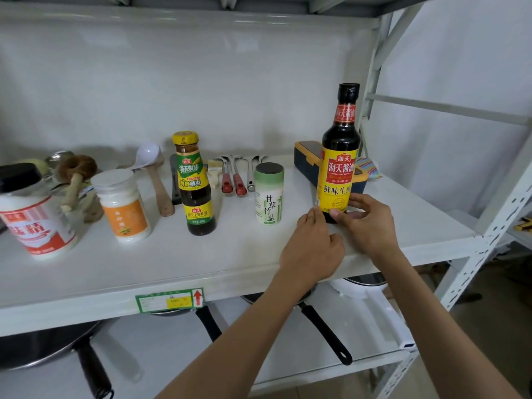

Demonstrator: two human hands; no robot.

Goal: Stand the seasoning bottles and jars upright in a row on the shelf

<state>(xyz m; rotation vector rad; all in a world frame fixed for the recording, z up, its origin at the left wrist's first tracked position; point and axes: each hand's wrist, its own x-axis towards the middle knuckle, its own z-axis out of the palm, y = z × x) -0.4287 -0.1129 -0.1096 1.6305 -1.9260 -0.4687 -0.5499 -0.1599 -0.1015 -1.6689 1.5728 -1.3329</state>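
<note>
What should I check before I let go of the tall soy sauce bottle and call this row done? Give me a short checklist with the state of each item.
1. Soy sauce bottle upright on the shelf: ok.
2. Hands on it: left hand and right hand both touch its base, fingers loose rather than wrapped; ok to release, as a judgement.
3. Green salt shaker upright, apart from the bottle: ok.
4. Oyster sauce bottle upright: ok.
5. Orange-label jar and red-label jar upright: ok; any lean may be lens distortion.
6. Row straight: cannot tell through the wide-angle view.
</note>
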